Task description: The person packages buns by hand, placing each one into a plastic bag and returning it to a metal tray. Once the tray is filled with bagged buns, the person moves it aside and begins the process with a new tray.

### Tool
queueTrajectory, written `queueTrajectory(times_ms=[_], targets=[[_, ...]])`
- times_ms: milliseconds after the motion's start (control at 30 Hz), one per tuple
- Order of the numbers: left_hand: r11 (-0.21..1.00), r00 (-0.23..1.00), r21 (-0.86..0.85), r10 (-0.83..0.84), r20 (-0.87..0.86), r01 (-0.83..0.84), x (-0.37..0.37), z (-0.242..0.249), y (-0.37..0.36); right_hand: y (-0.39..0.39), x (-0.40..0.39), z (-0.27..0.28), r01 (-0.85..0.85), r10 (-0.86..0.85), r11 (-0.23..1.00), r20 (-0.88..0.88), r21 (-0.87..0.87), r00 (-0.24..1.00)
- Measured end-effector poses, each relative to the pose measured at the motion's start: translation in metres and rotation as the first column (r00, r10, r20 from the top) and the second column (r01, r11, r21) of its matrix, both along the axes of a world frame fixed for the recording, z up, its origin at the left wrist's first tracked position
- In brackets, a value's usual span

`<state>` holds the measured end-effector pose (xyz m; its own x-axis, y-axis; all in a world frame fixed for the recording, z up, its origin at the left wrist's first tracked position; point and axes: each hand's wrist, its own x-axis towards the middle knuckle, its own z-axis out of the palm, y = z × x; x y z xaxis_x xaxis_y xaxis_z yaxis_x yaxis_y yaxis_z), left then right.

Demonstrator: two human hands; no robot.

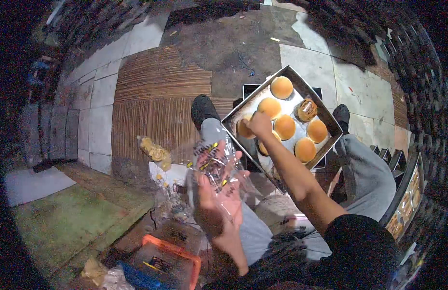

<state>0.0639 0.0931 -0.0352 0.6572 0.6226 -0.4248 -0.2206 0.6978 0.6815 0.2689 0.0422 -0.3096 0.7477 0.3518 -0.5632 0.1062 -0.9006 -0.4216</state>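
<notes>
Glossy clear plastic bag (215,166), dull metal tray (325,116), smooth golden buns (284,126).

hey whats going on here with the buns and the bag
A seated person holds a clear printed plastic bag up in the left hand. The right hand reaches into a square metal baking tray and closes on one of the round golden-brown buns at the tray's near edge. About seven more buns lie in the tray. A filled bag of buns lies on the floor to the left.
</notes>
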Motion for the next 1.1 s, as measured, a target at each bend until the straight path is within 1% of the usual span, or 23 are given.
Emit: queueTrajectory(times_ms=[33,67,133,167,200,267,333,400,467,500,533,567,600,633,667,733,800,833,867,933,967,1033,1100], targets=[[0.999,0.999,-0.021,-0.026,0.043,0.027,-0.002,-0.001,-0.002,0.002,-0.016,0.029,-0.019,0.031,0.998,0.202,-0.059,0.979],[0.998,0.995,-0.043,-0.051,0.087,0.055,-0.005,-0.002,-0.005,-0.002,-0.026,0.015,-0.014,0.025,0.998,0.206,-0.056,0.978],[0.996,0.990,-0.031,-0.074,0.116,0.078,-0.008,-0.002,-0.007,-0.011,-0.042,-0.028,0.045,-0.078,0.906,0.061,0.420,0.995],[0.997,0.987,-0.045,-0.061,0.147,0.068,-0.009,-0.001,-0.008,-0.019,-0.054,-0.013,0.129,-0.149,0.821,-0.009,0.556,0.989],[0.996,0.984,-0.062,-0.044,0.174,0.056,-0.010,0.000,-0.010,-0.031,-0.065,0.000,0.130,-0.157,0.816,0.000,0.564,0.988],[0.996,0.979,-0.044,-0.063,0.193,0.073,-0.013,-0.001,-0.010,-0.059,-0.081,0.027,0.378,-0.264,0.615,-0.271,0.692,0.926],[0.995,0.976,-0.084,-0.038,0.216,0.057,-0.015,-0.004,-0.011,-0.109,-0.103,0.137,0.524,-0.280,0.456,-0.443,0.719,0.852],[0.999,0.982,-0.036,-0.018,0.189,0.025,-0.020,-0.002,-0.020,-0.181,-0.139,0.230,0.758,-0.086,0.387,-0.798,0.526,0.597],[0.992,0.983,0.051,-0.121,0.138,0.115,-0.014,-0.021,-0.020,-0.212,-0.165,0.262,0.680,0.101,0.322,-0.738,0.658,0.667],[0.990,0.980,0.061,-0.134,0.146,0.127,-0.013,-0.022,-0.028,-0.219,-0.174,0.258,0.532,0.141,0.275,-0.581,0.801,0.802],[0.991,0.981,0.028,-0.134,0.141,0.132,-0.011,-0.020,-0.036,-0.224,-0.180,0.292,0.506,0.113,0.338,-0.568,0.793,0.815],[0.991,0.982,-0.010,-0.134,0.131,0.136,-0.011,-0.020,-0.045,-0.221,-0.185,0.296,0.278,0.050,0.394,-0.323,0.876,0.945],[0.989,0.980,-0.008,-0.146,0.136,0.149,-0.010,-0.022,-0.051,-0.216,-0.191,0.299,0.041,0.003,0.467,-0.049,0.884,0.999],[0.972,0.955,-0.054,-0.213,0.206,0.229,-0.008,-0.024,-0.056,-0.211,-0.198,0.312,-0.191,-0.025,0.511,0.237,0.838,0.971],[0.947,0.922,-0.095,-0.273,0.275,0.308,-0.008,-0.026,-0.059,-0.213,-0.204,0.312,-0.395,0.040,0.477,0.430,0.785,0.902],[0.934,0.896,-0.026,-0.335,0.293,0.357,-0.006,-0.009,-0.066,-0.212,-0.220,0.304,-0.632,0.135,0.554,0.691,0.542,0.710],[0.934,0.912,-0.206,-0.208,0.355,0.293,-0.014,0.001,-0.081,-0.219,-0.222,0.299,-0.635,0.217,0.585,0.657,0.505,0.722],[0.924,0.873,-0.057,-0.336,0.353,0.379,-0.020,-0.005,-0.094,-0.216,-0.217,0.293,-0.569,0.161,0.612,0.618,0.549,0.770],[0.969,0.945,0.008,-0.243,0.220,0.247,-0.017,-0.013,-0.111,-0.214,-0.209,0.290,-0.506,0.106,0.633,0.582,0.586,0.806],[0.997,0.996,0.073,-0.021,0.092,0.014,-0.011,-0.003,-0.129,-0.208,-0.209,0.297,-0.434,0.057,0.622,0.515,0.652,0.855],[0.998,0.995,0.069,-0.019,0.094,0.013,-0.013,-0.007,-0.128,-0.203,-0.209,0.289,-0.441,0.081,0.628,0.510,0.642,0.856],[0.994,0.946,-0.013,-0.095,0.311,0.105,-0.021,-0.024,-0.129,-0.195,-0.204,0.283,-0.428,0.094,0.638,0.487,0.641,0.869],[0.992,0.959,0.048,-0.126,0.252,0.118,-0.011,-0.033,-0.144,-0.188,-0.194,0.283,-0.386,0.043,0.681,0.492,0.623,0.870]])
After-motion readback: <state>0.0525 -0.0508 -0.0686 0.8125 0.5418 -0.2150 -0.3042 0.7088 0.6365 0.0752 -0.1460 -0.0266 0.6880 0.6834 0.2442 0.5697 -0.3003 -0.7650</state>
